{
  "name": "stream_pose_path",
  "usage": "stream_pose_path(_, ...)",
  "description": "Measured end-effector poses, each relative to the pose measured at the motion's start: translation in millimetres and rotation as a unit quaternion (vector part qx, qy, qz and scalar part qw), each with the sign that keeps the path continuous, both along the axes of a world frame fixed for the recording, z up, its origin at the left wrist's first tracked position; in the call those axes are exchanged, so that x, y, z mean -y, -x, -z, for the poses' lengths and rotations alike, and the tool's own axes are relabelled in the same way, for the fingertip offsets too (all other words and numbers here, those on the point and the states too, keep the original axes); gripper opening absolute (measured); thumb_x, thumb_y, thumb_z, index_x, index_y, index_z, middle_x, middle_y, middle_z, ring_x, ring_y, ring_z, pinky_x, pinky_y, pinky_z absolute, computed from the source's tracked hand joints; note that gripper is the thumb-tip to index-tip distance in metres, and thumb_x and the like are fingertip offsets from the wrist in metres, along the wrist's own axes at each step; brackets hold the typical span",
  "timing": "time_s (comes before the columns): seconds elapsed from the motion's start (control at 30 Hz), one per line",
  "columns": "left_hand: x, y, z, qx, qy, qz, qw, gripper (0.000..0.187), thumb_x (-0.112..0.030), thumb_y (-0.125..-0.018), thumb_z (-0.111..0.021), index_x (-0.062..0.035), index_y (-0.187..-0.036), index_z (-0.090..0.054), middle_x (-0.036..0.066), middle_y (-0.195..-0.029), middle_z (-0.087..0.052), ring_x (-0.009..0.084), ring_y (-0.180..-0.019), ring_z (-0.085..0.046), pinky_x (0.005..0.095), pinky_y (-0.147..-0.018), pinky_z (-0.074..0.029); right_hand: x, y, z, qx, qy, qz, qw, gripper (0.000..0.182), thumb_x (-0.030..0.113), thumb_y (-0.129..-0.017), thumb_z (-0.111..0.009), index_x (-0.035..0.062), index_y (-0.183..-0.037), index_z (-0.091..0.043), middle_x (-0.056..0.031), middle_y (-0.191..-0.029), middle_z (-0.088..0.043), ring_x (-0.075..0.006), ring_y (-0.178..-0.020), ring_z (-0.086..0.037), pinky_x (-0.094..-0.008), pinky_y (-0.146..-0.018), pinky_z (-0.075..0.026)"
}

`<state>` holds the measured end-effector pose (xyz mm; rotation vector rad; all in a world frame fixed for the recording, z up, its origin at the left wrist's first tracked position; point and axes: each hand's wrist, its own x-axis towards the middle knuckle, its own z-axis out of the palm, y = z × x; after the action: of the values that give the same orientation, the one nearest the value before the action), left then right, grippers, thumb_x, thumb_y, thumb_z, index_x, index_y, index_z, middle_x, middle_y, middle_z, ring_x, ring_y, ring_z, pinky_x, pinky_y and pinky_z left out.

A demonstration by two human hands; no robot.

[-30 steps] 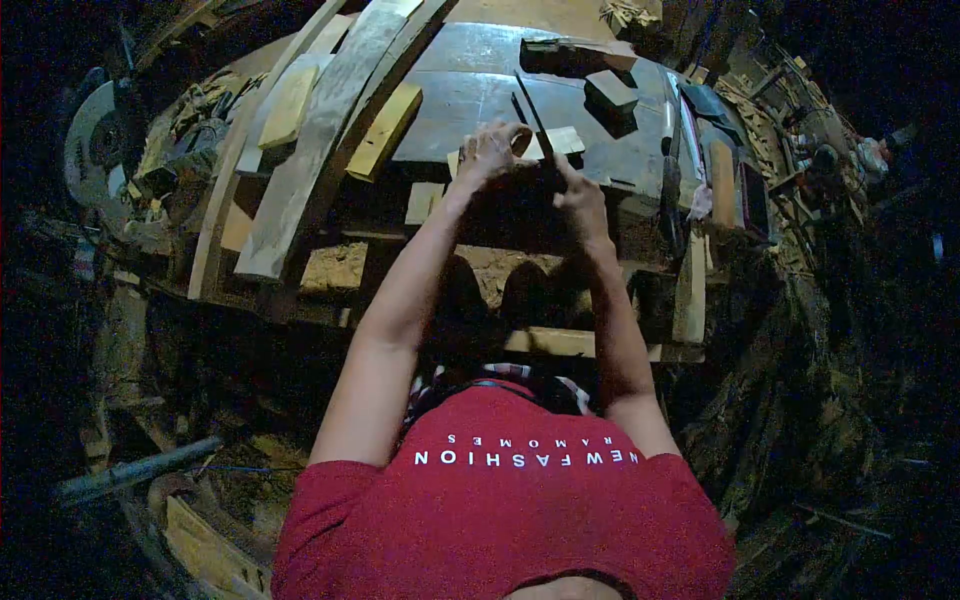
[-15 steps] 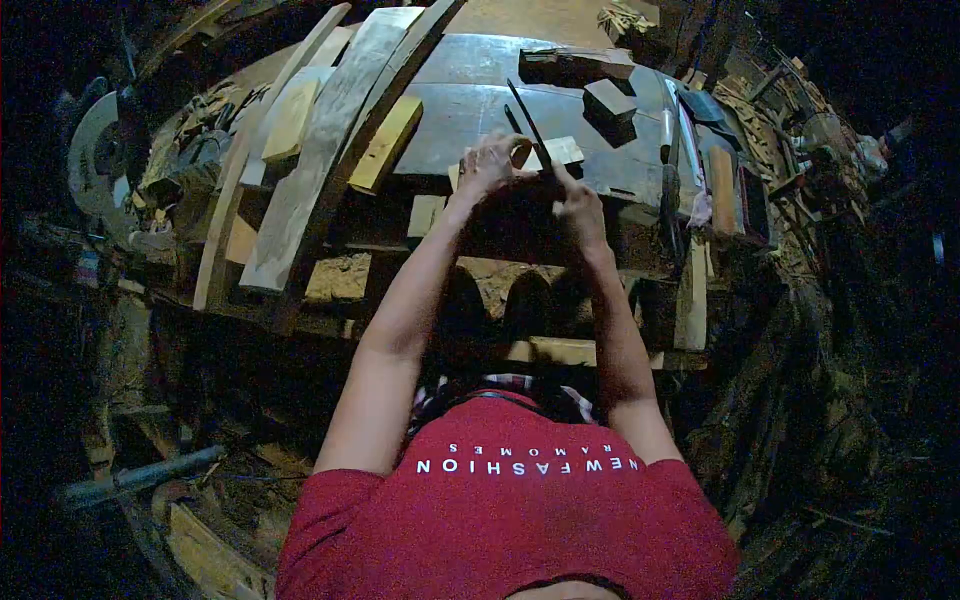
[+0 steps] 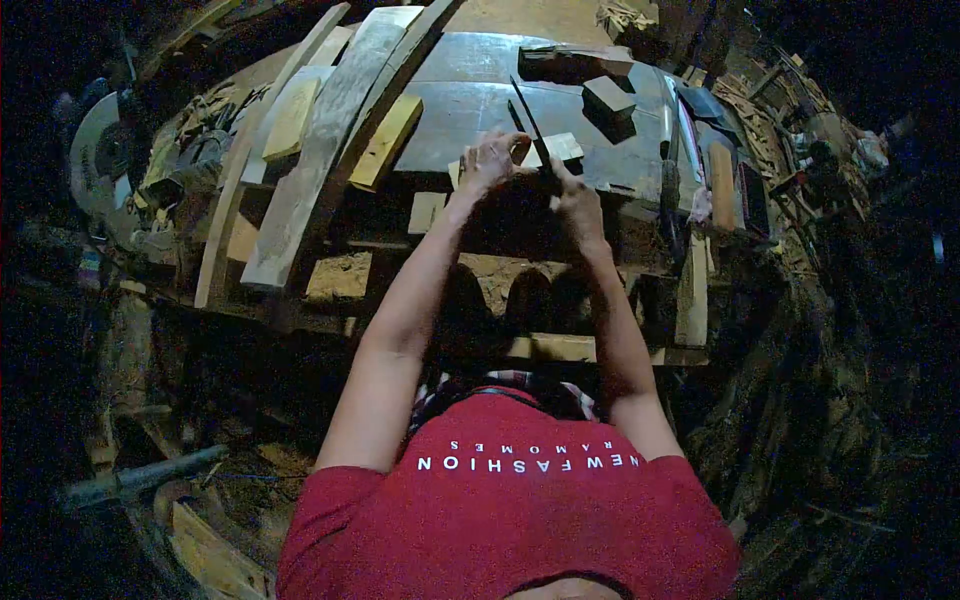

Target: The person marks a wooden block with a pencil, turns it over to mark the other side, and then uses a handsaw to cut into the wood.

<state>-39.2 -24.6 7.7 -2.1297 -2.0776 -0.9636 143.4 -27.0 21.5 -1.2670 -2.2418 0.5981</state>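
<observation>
My right hand is closed around the near end of a long, thin, dark tool, which points away from me over the bench and tilts to the left. To its left, my left hand has its fingers curled over a pale piece of wood, mostly hidden under the hand. The tool crosses close by the left fingertips. Just beyond the hands lies a light wooden block, partly behind the tool. A smaller pale block sits by my left wrist.
Long boards and a yellow wood piece lie on the left of the metal-topped bench. A dark-sided block and a rough chunk are at the back. Tools and an orange-brown piece line the right.
The dark tool has shifted slightly, its far tip a little to the right, and my right hand has moved a little toward me. My left hand stays in nearly the same place.
</observation>
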Motion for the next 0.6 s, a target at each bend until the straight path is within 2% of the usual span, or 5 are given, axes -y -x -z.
stream_pose_path(0.13, 1.1, 0.1, 1.6, -0.059, -0.079, -0.035, 0.995, 0.053, -0.049, -0.061, -0.069, -0.0205, -0.105, -0.056, 0.009, -0.092, -0.056, 0.0269, -0.085, -0.056, 0.0369, -0.070, -0.047, -19.7, 9.9, 18.1, -0.032, -0.111, -0.034, 0.993, 0.063, 0.004, -0.067, -0.055, 0.0151, -0.127, -0.039, -0.0218, -0.076, -0.052, -0.0307, -0.066, -0.053, -0.0356, -0.061, -0.044)
stream_pose_path(0.2, -1.5, 1.9, -8.6, 0.069, 0.048, 0.051, 0.995, 0.052, -0.045, -0.060, -0.070, -0.0172, -0.103, -0.058, 0.010, -0.091, -0.058, 0.0271, -0.086, -0.056, 0.0368, -0.072, -0.046, -1.7, -2.1, 17.7, -0.038, -0.096, -0.007, 0.995, 0.065, 0.002, -0.066, -0.055, 0.0159, -0.127, -0.038, -0.0215, -0.081, -0.055, -0.0328, -0.066, -0.053, -0.0357, -0.062, -0.045)
stream_pose_path(0.3, 3.4, -1.5, -13.7, 0.059, 0.023, 0.035, 0.997, 0.051, -0.043, -0.059, -0.072, -0.0149, -0.101, -0.059, 0.010, -0.090, -0.059, 0.0277, -0.086, -0.056, 0.0368, -0.074, -0.046, 42.3, -22.7, 3.4, -0.063, -0.070, -0.016, 0.995, 0.065, 0.008, -0.066, -0.057, 0.0198, -0.127, -0.038, -0.0180, -0.092, -0.058, -0.0377, -0.071, -0.057, -0.0436, -0.064, -0.046)
stream_pose_path(0.47, -0.2, -0.3, -3.6, 0.034, 0.008, 0.022, 0.999, 0.052, -0.044, -0.058, -0.072, -0.0157, -0.100, -0.059, 0.010, -0.091, -0.058, 0.0292, -0.085, -0.056, 0.0377, -0.072, -0.046, 28.5, -9.7, -12.9, 0.012, 0.012, 0.016, 1.000, 0.065, -0.002, -0.065, -0.056, 0.0142, -0.125, -0.041, -0.0209, -0.087, -0.056, -0.0353, -0.070, -0.054, -0.0381, -0.063, -0.045)
stream_pose_path(0.6, 2.6, -0.5, -10.5, 0.030, 0.010, 0.021, 0.999, 0.052, -0.049, -0.058, -0.071, -0.0184, -0.099, -0.060, 0.010, -0.090, -0.057, 0.0297, -0.085, -0.055, 0.0389, -0.071, -0.046, -15.0, 11.0, 15.9, -0.024, -0.177, -0.034, 0.983, 0.066, 0.002, -0.065, -0.059, 0.0129, -0.126, -0.039, -0.0220, -0.082, -0.054, -0.0336, -0.068, -0.052, -0.0367, -0.061, -0.044)
